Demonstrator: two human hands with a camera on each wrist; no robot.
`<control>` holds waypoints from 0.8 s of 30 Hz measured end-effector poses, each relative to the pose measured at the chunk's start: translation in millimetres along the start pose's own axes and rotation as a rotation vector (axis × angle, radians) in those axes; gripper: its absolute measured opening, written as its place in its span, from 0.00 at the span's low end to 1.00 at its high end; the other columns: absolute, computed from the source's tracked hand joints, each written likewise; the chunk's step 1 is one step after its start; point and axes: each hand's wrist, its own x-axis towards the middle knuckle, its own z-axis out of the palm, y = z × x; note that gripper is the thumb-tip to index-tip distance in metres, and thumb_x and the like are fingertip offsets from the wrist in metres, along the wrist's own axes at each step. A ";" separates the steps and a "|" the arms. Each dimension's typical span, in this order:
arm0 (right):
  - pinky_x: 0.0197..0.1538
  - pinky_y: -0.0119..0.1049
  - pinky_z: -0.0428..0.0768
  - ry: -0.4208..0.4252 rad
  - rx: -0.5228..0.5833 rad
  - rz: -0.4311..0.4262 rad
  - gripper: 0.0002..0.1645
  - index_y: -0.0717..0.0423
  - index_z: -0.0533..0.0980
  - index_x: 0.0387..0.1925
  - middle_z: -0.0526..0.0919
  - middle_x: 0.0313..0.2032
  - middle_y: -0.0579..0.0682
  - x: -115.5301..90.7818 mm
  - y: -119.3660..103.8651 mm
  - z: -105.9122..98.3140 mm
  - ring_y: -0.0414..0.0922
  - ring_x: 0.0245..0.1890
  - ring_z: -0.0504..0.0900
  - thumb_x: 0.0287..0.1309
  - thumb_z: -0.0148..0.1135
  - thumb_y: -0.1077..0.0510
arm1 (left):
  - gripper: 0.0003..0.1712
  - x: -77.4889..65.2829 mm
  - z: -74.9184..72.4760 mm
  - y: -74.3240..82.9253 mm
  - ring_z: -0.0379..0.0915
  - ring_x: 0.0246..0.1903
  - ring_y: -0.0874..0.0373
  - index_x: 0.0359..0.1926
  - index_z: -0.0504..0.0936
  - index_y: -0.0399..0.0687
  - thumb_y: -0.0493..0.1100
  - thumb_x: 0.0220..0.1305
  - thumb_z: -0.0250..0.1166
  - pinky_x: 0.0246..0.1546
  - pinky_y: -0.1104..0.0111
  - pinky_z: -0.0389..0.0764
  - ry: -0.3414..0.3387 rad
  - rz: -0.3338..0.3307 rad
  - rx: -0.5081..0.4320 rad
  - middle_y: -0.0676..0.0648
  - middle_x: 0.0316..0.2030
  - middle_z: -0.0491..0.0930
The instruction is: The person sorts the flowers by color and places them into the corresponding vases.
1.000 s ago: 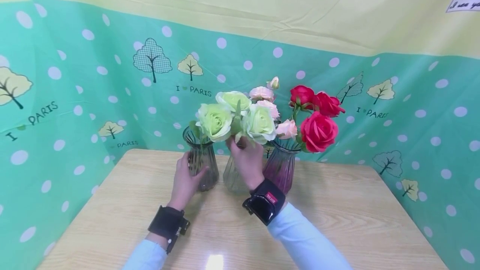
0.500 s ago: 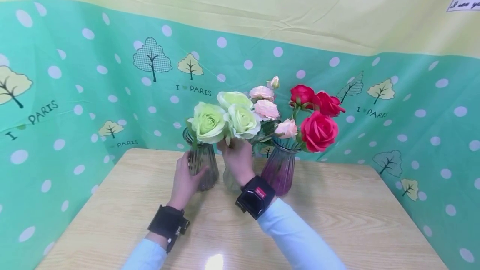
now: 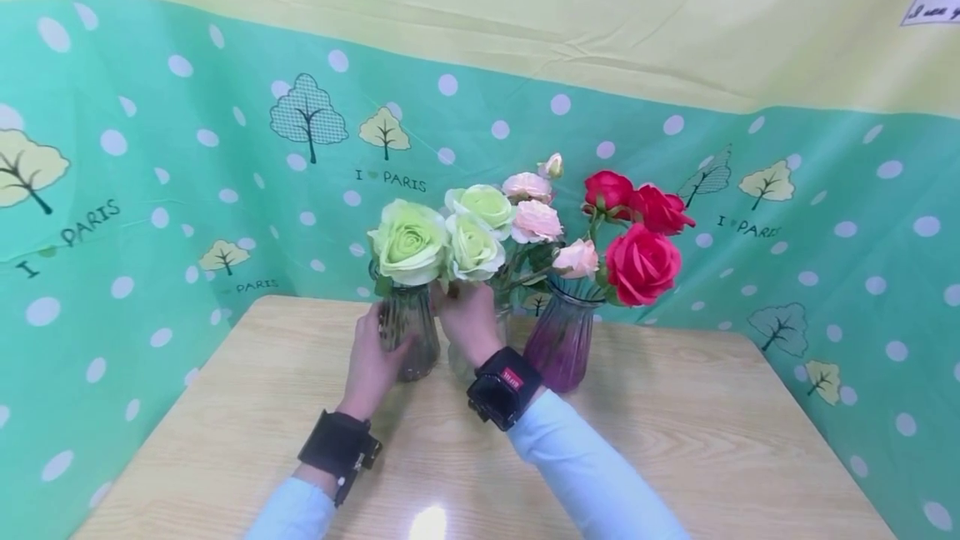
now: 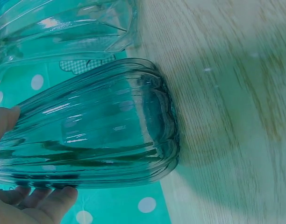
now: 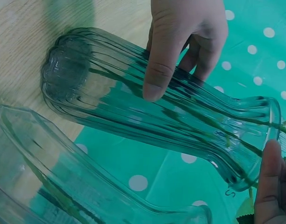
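My left hand [image 3: 371, 357] grips a grey ribbed glass vase [image 3: 416, 348], thumb on the near side and fingers round the other. In the left wrist view the vase [image 4: 101, 130] stands between thumb and fingertips. Beside its mouth, my right hand [image 3: 471, 319] holds the stems of several pale green roses [image 3: 408, 244], whose heads hang over the vase. In the right wrist view, green stems [image 5: 175, 112] run down inside that vase, and fingertips of the right hand [image 5: 274, 186] are at its rim. The blooms partly hide the vase mouth.
A clear glass vase [image 3: 459, 365], partly behind my right hand, stands close by with pink flowers [image 3: 536, 222] above it. To its right is a purple-tinted vase [image 3: 558, 348] with red roses [image 3: 643, 265]. A polka-dot cloth [image 3: 225, 140] hangs behind the wooden table [image 3: 675, 423].
My right hand has moved left with the green roses, bringing their heads over the grey vase and uncovering more of the pink flowers. The left hand has kept its grip.
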 end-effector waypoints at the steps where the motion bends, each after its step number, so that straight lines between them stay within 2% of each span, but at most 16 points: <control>1: 0.14 0.27 0.66 -0.005 0.012 0.002 0.09 0.61 0.79 0.29 0.81 0.16 0.55 0.6 0.6 1.1 0.36 0.11 0.71 0.59 0.59 0.59 | 0.43 -0.1 0.2 -0.1 0.63 0.59 0.39 0.68 0.53 0.37 0.45 0.58 0.66 0.61 0.47 0.68 0.000 -0.002 -0.002 0.33 0.59 0.63; 4: 0.19 0.27 0.75 -0.016 0.061 -0.004 0.10 0.58 0.76 0.42 0.82 0.20 0.57 2.7 2.3 4.3 0.42 0.16 0.79 0.60 0.59 0.59 | 0.43 -0.4 0.3 -0.3 0.63 0.59 0.39 0.68 0.53 0.37 0.45 0.58 0.66 0.61 0.47 0.68 0.000 -0.001 -0.011 0.34 0.59 0.63; 7: 0.20 0.28 0.77 -0.025 0.102 -0.008 0.14 0.56 0.73 0.49 0.82 0.22 0.60 4.3 4.4 6.8 0.49 0.19 0.81 0.61 0.58 0.59 | 0.43 -0.4 -0.1 -0.5 0.63 0.59 0.40 0.68 0.53 0.38 0.46 0.58 0.66 0.62 0.47 0.68 -0.004 -0.005 -0.019 0.35 0.59 0.63; 10: 0.19 0.29 0.76 -0.033 0.119 -0.001 0.15 0.55 0.73 0.50 0.82 0.23 0.60 5.3 5.6 7.8 0.51 0.20 0.81 0.61 0.57 0.59 | 0.43 0.0 -0.7 -0.4 0.63 0.60 0.41 0.68 0.53 0.40 0.46 0.59 0.65 0.62 0.47 0.68 -0.019 -0.012 -0.020 0.35 0.59 0.62; 13: 0.18 0.30 0.75 -0.049 0.087 0.010 0.14 0.55 0.74 0.49 0.82 0.24 0.58 6.6 6.0 7.8 0.45 0.18 0.79 0.62 0.56 0.57 | 0.43 0.0 -1.5 0.7 0.63 0.60 0.40 0.69 0.52 0.40 0.46 0.59 0.65 0.62 0.47 0.67 -0.027 -0.019 -0.019 0.35 0.60 0.62; 17: 0.25 0.32 0.79 -0.067 0.118 0.037 0.17 0.54 0.73 0.51 0.84 0.31 0.58 6.9 6.2 7.9 0.43 0.22 0.80 0.61 0.58 0.57 | 0.44 -0.1 -1.9 1.1 0.62 0.60 0.40 0.69 0.52 0.39 0.46 0.59 0.65 0.62 0.47 0.67 -0.029 -0.020 -0.016 0.35 0.60 0.61; 21: 0.37 0.35 0.84 -0.040 0.203 0.051 0.22 0.54 0.72 0.54 0.83 0.42 0.60 5.5 6.1 8.9 0.52 0.36 0.85 0.57 0.62 0.58 | 0.44 -0.2 -1.5 0.6 0.62 0.60 0.40 0.69 0.51 0.39 0.47 0.59 0.65 0.62 0.47 0.67 -0.029 -0.013 -0.017 0.35 0.60 0.61; 23: 0.38 0.35 0.85 -0.027 0.253 0.067 0.22 0.56 0.72 0.53 0.83 0.44 0.61 4.7 6.1 9.6 0.54 0.38 0.85 0.56 0.62 0.60 | 0.45 0.0 -1.4 0.2 0.62 0.60 0.40 0.69 0.51 0.39 0.48 0.59 0.65 0.61 0.46 0.68 -0.028 -0.012 -0.018 0.35 0.60 0.61; 24: 0.37 0.37 0.85 -0.026 0.266 0.075 0.21 0.56 0.73 0.53 0.83 0.43 0.62 4.6 5.9 9.5 0.54 0.35 0.85 0.57 0.62 0.61 | 0.45 -0.1 -1.4 0.2 0.63 0.60 0.40 0.69 0.52 0.39 0.48 0.58 0.65 0.61 0.46 0.68 -0.027 -0.013 -0.018 0.35 0.60 0.61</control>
